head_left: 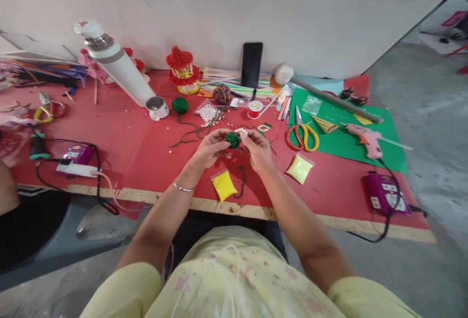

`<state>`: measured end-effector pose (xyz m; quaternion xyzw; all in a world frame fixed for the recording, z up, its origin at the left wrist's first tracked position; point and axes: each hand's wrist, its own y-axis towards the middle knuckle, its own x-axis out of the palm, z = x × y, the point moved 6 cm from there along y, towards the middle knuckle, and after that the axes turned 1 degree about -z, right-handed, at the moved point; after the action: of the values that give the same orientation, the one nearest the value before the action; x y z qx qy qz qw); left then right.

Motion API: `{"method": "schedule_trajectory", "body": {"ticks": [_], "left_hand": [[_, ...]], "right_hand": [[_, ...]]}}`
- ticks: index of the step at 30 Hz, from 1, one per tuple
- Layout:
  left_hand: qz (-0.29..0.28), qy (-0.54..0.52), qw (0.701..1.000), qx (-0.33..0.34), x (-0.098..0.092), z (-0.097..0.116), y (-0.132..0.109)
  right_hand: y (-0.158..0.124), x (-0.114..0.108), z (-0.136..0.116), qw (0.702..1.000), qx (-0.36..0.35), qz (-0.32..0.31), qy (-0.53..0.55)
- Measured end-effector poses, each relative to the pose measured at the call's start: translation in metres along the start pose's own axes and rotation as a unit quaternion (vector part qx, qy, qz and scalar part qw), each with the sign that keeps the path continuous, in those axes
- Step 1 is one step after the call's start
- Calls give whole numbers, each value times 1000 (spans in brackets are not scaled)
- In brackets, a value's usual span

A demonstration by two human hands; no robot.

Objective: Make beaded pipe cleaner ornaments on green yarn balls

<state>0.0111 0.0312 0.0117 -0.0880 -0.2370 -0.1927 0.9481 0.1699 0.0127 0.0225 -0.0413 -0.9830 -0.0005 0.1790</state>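
Between my hands, over the middle of the red table, is a small dark green yarn piece (233,139). My left hand (212,148) pinches its left side. My right hand (259,150) is closed at its right, with a short string of white beads (241,131) at the fingertips. A green yarn tail (241,181) lies below my hands. Just beyond them are a bag of white beads (206,112), with loose beads beside it, and a green yarn ball (180,105). A bright yellow packet (224,185) lies near the table's front edge.
Scissors (302,133) and a pink glue gun (365,139) lie on green sheet (387,147) at right. A white flask (117,67) leans at left behind a metal cup (157,108). Purple power boxes (383,194) with cables sit near both ends. A phone (252,65) stands at the back.
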Motion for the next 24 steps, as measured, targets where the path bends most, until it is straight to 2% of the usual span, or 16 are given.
{"method": "schedule_trajectory", "body": {"ticks": [6, 10, 15, 20, 24], "left_hand": [[35, 42, 998, 18, -4, -2, 2], [34, 94, 994, 32, -4, -3, 3], [43, 133, 990, 11, 1, -3, 0], [68, 148, 986, 16, 1, 2, 0], [78, 175, 981, 13, -1, 1, -1]], "right_hand": [[0, -2, -4, 997, -35, 8, -72], [1, -5, -7, 994, -55, 11, -90], [2, -7, -7, 989, -67, 15, -130], [3, -5, -1, 991, -57, 2, -120], [3, -7, -4, 981, -84, 18, -174]]}}
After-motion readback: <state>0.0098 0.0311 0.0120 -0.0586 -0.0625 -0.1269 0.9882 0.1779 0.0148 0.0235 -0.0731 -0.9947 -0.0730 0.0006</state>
